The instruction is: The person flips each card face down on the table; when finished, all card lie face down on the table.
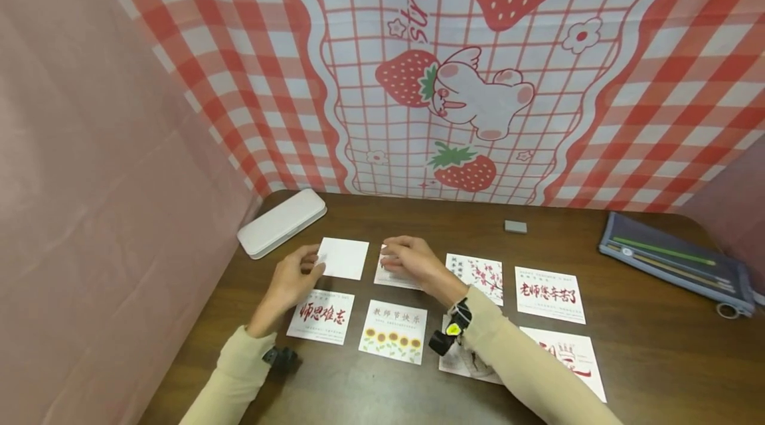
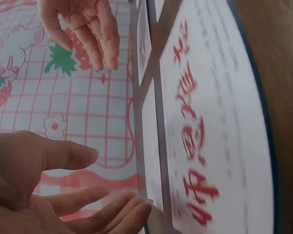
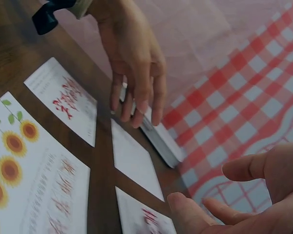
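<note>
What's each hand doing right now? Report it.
Left hand: open, fingertips at the blank card.
Right hand: open, holding nothing, over a card.

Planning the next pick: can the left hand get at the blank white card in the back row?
Probably yes: the left hand hovers open at the blank white card's left edge, with nothing lying between them.

A dark brown wooden table (image 1: 645,372) carries white greeting cards laid out in rows. The back row has a blank white card (image 1: 343,257), a card partly hidden under a hand (image 1: 391,277), a card with pink blossom branches (image 1: 479,274) and a card with red calligraphy (image 1: 549,293). Nearer lie another red-lettered card (image 1: 320,316), a sunflower card (image 1: 393,331) and two more cards partly hidden under a sleeve. A white oblong case (image 1: 281,222) lies at the back left, a small grey eraser (image 1: 515,226) near the back edge, and a dark blue pencil pouch (image 1: 675,261) at the right.
</note>
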`<state>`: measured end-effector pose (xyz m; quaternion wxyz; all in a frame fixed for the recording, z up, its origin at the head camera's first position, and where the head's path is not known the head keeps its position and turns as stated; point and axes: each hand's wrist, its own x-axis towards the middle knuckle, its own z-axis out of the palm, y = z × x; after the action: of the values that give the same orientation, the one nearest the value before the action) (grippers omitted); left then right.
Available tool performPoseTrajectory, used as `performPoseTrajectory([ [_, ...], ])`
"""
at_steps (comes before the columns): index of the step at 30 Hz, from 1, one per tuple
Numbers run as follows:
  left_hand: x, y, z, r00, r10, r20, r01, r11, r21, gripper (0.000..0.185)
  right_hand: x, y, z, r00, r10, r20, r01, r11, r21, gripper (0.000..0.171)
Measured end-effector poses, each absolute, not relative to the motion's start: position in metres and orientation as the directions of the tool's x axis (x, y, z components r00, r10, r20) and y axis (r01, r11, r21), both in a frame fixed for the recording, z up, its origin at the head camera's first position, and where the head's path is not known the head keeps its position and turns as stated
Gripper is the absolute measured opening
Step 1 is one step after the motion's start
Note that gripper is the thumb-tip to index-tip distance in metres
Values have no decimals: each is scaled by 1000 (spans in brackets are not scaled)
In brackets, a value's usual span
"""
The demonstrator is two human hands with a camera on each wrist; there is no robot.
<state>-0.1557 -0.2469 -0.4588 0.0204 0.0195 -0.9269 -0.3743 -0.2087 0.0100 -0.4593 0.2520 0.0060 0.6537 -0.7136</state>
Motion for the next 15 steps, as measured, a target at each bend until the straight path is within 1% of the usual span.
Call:
performPoseTrajectory([
  [7, -161, -225, -460, -998, 14, 68, 61, 655, 753, 45, -208, 42, -452, -882, -331, -335, 359, -12, -933, 48],
  [15, -161, -194, -461, -995, 87, 44, 87, 600, 795, 44, -202, 74, -455, -882, -305, -358, 381, -19, -924, 50],
])
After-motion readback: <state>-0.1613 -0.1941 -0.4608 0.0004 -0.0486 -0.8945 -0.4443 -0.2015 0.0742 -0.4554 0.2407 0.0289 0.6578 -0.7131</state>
